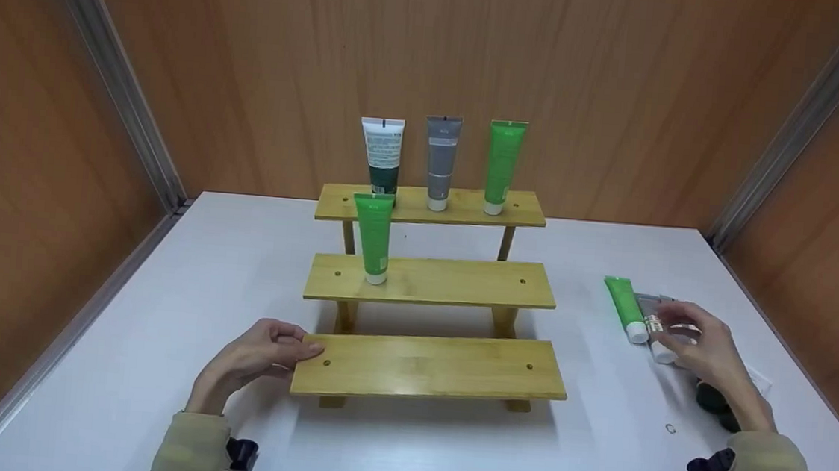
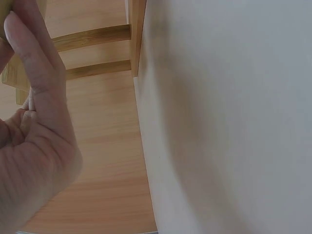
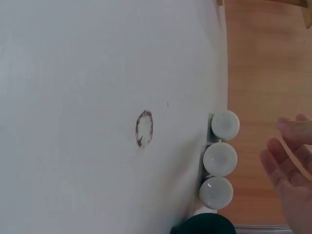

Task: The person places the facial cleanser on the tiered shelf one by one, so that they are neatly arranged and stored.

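four squeeze tubes point(image 1: 504, 163) stand on the wooden rack point(image 1: 446, 369), others point(image 1: 624, 305) lie flat; left fingers point(image 1: 288, 330) pinch rack, right fingers point(image 1: 684, 312) half-bent, empty.

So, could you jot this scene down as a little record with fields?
Left hand: grips the bottom shelf at its left end
Right hand: at the tubes lying on the white table; contact unclear
Top shelf: white-and-dark-green tube, gray tube, green tube, all upright
Middle shelf: one upright green tube, toward the left
Backdrop: wood-grain panel
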The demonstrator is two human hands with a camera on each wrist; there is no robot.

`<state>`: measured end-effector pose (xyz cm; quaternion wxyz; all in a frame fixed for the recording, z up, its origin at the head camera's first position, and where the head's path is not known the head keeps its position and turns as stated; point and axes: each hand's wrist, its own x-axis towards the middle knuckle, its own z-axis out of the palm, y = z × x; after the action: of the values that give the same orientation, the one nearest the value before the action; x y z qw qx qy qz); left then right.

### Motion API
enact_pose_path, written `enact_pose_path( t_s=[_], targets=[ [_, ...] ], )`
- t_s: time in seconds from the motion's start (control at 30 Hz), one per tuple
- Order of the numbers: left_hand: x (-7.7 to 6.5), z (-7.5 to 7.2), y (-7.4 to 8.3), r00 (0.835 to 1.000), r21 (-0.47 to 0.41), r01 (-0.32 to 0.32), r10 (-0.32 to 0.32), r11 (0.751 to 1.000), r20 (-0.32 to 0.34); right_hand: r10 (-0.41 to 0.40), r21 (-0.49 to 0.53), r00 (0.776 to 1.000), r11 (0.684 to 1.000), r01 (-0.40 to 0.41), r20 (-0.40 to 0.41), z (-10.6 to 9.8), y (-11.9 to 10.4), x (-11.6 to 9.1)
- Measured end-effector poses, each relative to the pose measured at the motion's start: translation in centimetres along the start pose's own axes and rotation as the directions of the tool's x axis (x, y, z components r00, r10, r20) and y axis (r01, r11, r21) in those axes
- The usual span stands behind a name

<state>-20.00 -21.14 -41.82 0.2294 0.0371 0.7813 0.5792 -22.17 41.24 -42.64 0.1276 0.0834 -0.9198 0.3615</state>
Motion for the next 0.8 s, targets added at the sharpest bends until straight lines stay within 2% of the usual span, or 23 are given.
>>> enact_pose_path(
  t_s=[0.47,0.63,0.8],
  targets=[
    [0.0,-0.1,0.0,1.000,0.002,0.007,-0.007,1.000,-0.004,0.127,-0.091,0.988,0.989,-0.119,0.089,-0.8,1.2,-0.5],
    [-0.1,-0.1,-0.1,1.000,0.004,0.010,-0.010,1.000,-0.002,0.118,-0.088,0.987,0.990,-0.108,0.111,-0.5,1.3,-0.5],
    [-0.1,0.0,0.1,1.000,-0.001,-0.002,0.002,1.000,0.002,0.091,-0.080,0.991,0.993,-0.083,0.098,-0.4,1.5,-0.7]
  ],
)
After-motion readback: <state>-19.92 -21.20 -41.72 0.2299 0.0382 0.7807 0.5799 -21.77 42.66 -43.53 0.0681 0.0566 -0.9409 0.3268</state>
